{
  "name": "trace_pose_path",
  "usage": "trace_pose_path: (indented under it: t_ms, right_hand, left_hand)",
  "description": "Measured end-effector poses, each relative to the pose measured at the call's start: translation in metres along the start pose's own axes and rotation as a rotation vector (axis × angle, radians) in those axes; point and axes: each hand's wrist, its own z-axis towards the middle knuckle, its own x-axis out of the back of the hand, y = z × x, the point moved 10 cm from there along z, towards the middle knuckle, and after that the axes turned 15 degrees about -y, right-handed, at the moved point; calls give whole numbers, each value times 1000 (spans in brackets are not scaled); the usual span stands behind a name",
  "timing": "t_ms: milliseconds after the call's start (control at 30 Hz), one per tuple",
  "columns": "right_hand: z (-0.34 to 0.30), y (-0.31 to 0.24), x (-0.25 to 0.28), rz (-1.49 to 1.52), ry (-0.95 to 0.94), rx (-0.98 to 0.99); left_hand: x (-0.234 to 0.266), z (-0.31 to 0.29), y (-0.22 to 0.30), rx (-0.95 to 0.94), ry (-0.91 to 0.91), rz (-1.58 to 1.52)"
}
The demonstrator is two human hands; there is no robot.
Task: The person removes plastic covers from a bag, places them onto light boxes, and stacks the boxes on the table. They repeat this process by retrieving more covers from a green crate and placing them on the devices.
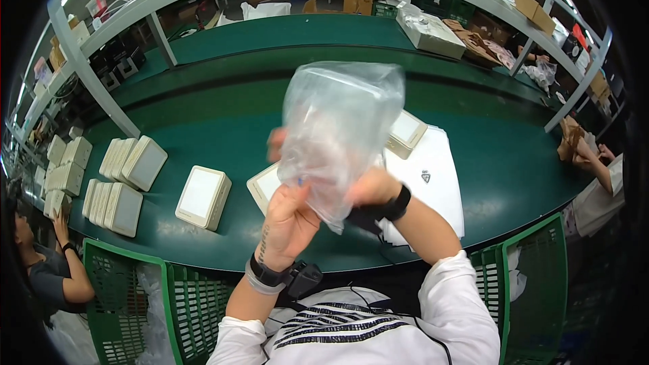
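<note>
The left hand (289, 222) is pinching the lower edge of a translucent plastic bag (346, 105), which is rising above the green worktable (503, 162), near cream boxes (201, 196). The blurred right hand (372, 187) is meeting its lower right side; I cannot tell whether it is gripping.

Left hand (287, 223): grips clear plastic bag (345, 105) low
Right hand (376, 187): at bag's lower right
White-faced cream box (201, 196): left of grip
White sheets (436, 196): right of grip
</note>
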Motion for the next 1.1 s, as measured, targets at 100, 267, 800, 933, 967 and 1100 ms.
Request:
trace_pose_path:
  t_ms: [100, 267, 800, 933, 967, 1100]
  right_hand:
    - [-25, 33, -37, -562, -169, -411]
    - [-66, -34, 50, -262, 486, -253]
    - [-26, 17, -38, -579, -164, -481]
    - [-39, -43, 44, 61, 475, -62]
    - [-27, -40, 26, -47, 393, -144]
    - [-9, -22, 1, -219, 250, -330]
  left_hand:
    - [1, -10, 18, -91, 21, -35]
    - [8, -42, 54, -101, 71, 485]
    - [5, -71, 43, -77, 201, 344]
    - [-1, -85, 50, -62, 251, 534]
    - [-1, -89, 50, -55, 262, 586]
    - [21, -143, 89, 68, 619, 1032]
